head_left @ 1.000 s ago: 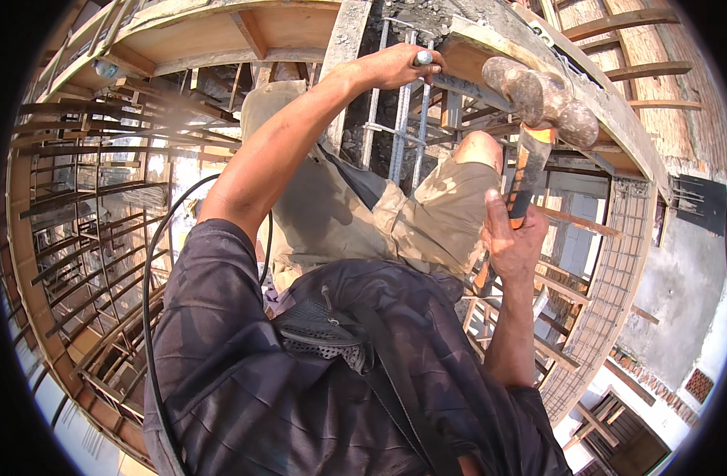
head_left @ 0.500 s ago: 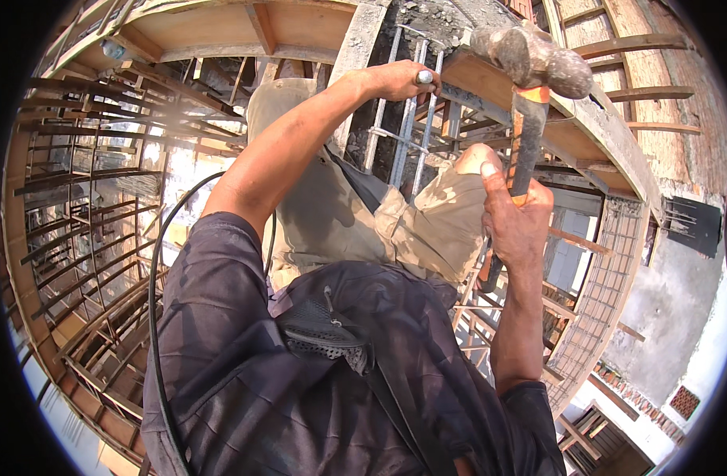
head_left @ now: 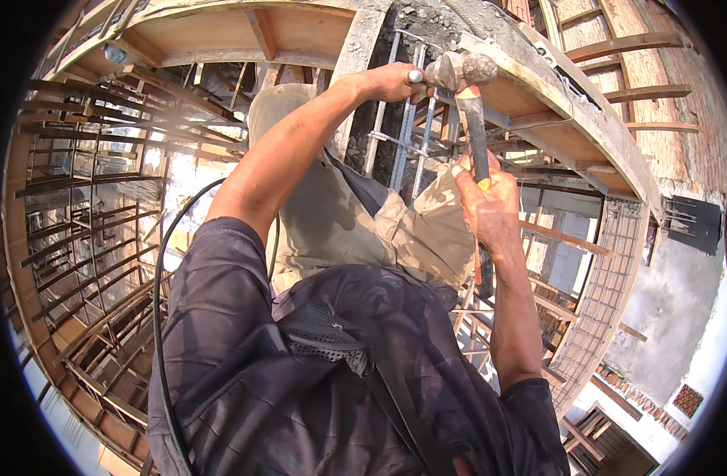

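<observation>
My left hand (head_left: 391,82) is closed at the upper middle, beside upright steel rebar (head_left: 400,147). From the fist pokes the round, shiny end of a metal rod (head_left: 415,77); the rest of the rod is hidden. My right hand (head_left: 490,202) grips a sledgehammer (head_left: 478,131) by its dark handle with orange bands. The hammer's worn, grey-brown head (head_left: 461,71) is just right of the left fist, close to the rod's end; whether they touch I cannot tell.
Broken concrete (head_left: 427,22) lies beyond the rebar. A curved concrete edge with wooden formwork (head_left: 566,139) runs on the right. Timber framing (head_left: 86,182) spreads below on the left. A black cable (head_left: 159,317) hangs along my left arm.
The hammer has swung left and its head has come down towards the left fist. My right hand has shifted left with it. The left hand has hardly moved.
</observation>
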`<state>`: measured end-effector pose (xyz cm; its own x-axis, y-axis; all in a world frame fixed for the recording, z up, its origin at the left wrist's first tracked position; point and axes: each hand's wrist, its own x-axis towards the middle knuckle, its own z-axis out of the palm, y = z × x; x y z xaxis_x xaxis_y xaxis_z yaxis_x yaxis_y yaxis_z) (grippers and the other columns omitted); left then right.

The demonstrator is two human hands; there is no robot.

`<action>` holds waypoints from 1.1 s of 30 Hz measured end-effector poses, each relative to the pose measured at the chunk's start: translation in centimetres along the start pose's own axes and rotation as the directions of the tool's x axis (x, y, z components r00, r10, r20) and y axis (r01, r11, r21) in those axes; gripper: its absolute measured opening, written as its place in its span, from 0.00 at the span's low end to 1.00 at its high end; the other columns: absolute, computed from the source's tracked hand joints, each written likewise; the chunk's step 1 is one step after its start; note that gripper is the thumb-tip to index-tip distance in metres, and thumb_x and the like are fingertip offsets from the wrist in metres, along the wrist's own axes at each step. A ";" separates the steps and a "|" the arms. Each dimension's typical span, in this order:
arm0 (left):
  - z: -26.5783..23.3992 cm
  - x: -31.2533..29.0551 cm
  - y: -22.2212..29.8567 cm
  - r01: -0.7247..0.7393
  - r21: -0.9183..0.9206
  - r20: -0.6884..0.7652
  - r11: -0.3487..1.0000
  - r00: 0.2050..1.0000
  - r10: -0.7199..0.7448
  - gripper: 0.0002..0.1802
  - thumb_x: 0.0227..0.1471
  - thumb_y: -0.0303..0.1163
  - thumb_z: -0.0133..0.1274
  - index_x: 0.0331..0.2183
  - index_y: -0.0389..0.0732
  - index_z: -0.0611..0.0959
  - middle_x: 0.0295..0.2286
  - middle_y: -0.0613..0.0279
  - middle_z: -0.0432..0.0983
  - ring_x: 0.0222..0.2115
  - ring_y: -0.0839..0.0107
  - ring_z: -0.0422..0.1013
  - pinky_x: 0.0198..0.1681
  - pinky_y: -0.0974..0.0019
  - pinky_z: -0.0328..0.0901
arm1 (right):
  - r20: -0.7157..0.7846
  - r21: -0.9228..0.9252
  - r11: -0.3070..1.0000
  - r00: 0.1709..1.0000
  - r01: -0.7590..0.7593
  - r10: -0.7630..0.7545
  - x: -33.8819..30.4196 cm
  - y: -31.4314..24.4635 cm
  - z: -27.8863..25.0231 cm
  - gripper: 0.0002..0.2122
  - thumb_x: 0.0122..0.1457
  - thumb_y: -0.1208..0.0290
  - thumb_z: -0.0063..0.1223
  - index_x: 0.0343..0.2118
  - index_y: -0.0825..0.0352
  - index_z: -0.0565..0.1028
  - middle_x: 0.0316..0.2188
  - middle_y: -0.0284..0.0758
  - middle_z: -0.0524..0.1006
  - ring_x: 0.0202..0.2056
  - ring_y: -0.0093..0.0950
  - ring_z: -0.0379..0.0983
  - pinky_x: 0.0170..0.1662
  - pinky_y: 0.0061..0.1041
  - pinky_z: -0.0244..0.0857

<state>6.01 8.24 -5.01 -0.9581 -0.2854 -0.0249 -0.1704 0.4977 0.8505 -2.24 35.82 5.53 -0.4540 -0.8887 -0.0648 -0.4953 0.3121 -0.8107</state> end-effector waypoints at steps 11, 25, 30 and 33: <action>-0.3 2.1 0.2 -0.019 -0.057 0.033 0.998 0.999 0.021 0.13 0.62 0.35 0.47 0.44 0.43 0.80 0.27 0.61 0.79 0.34 0.66 0.74 0.43 0.60 0.67 | -0.247 0.229 0.966 0.967 0.119 -0.060 3.0 -5.3 -1.2 0.15 0.66 0.69 0.46 0.20 0.65 0.64 0.12 0.25 0.61 0.13 0.17 0.55 0.18 0.21 0.53; -0.6 2.6 -0.5 0.001 -0.019 -0.016 1.000 1.000 -0.001 0.13 0.60 0.30 0.43 0.43 0.44 0.81 0.27 0.64 0.80 0.34 0.71 0.74 0.44 0.62 0.66 | -0.344 0.402 0.748 0.844 0.528 -0.411 4.0 -17.8 -7.8 0.18 0.64 0.70 0.49 0.16 0.62 0.63 0.11 0.24 0.57 0.13 0.15 0.51 0.17 0.18 0.47; 0.1 3.5 -0.4 0.008 -0.094 0.024 0.996 1.000 -0.006 0.12 0.62 0.33 0.45 0.44 0.44 0.80 0.30 0.64 0.80 0.35 0.71 0.74 0.43 0.62 0.66 | -0.063 -0.268 0.924 0.962 -0.274 0.267 3.9 -3.1 -2.0 0.15 0.59 0.67 0.53 0.19 0.71 0.71 0.15 0.32 0.69 0.18 0.24 0.65 0.26 0.31 0.61; -1.4 1.6 -6.8 -0.201 0.153 -0.261 0.968 0.936 0.235 0.12 0.58 0.38 0.51 0.41 0.44 0.82 0.31 0.59 0.80 0.34 0.70 0.76 0.43 0.63 0.68 | 0.068 -0.154 0.987 0.996 -0.043 0.054 2.7 0.0 1.5 0.14 0.54 0.68 0.58 0.19 0.73 0.72 0.15 0.36 0.68 0.21 0.26 0.65 0.28 0.32 0.61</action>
<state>5.95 3.29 -10.07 -0.8769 -0.3640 0.3140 -0.0078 0.6638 0.7478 -2.36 32.93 4.46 -0.4281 -0.8916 -0.1477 -0.5834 0.3975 -0.7082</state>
